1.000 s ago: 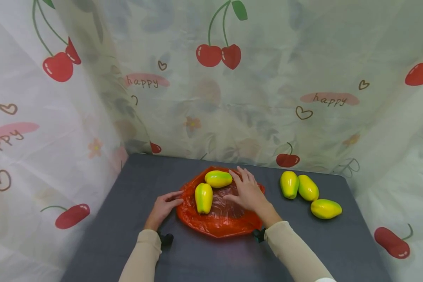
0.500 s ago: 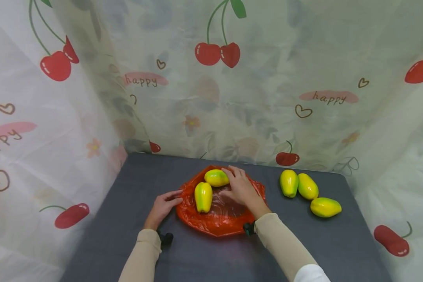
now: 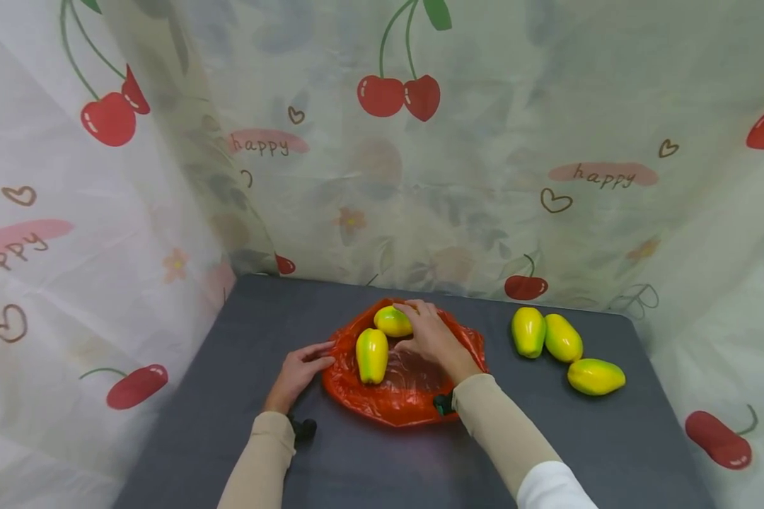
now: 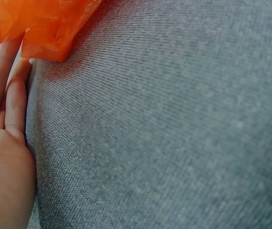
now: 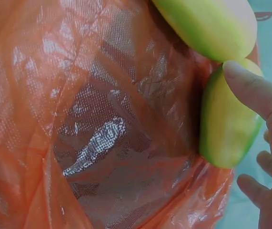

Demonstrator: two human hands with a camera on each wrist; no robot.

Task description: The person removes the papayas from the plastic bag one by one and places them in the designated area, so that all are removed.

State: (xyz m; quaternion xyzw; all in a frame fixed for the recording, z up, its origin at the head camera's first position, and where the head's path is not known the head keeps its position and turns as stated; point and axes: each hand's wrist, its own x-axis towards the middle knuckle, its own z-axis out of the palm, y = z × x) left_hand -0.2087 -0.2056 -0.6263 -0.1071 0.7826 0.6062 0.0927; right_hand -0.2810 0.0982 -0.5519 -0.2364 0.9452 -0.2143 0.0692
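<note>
In the head view, an orange-red plastic bag (image 3: 414, 410) lies spread on the dark table. Two yellow-green papayas rest on it: a front papaya (image 3: 372, 357) and a back papaya (image 3: 391, 322). My right hand (image 3: 434, 338) reaches over the right end of the back papaya, fingers on its far side, thumb on the near side. The right wrist view shows the thumb (image 5: 250, 88) against that papaya (image 5: 228, 124), with some fingers off it. My left hand (image 3: 298, 375) touches the bag's left edge; in the left wrist view, straight fingers (image 4: 15, 105) reach behind the orange plastic (image 4: 50, 28).
To the right of the bag, three more papayas (image 3: 563, 339) lie close together on the grey table (image 3: 382, 466). A cherry-printed curtain (image 3: 458, 184) hangs behind the table and along both sides.
My right hand has moved left across the bag, from beside the right end of the back papaya to over it. The left hand stays at the bag's edge.
</note>
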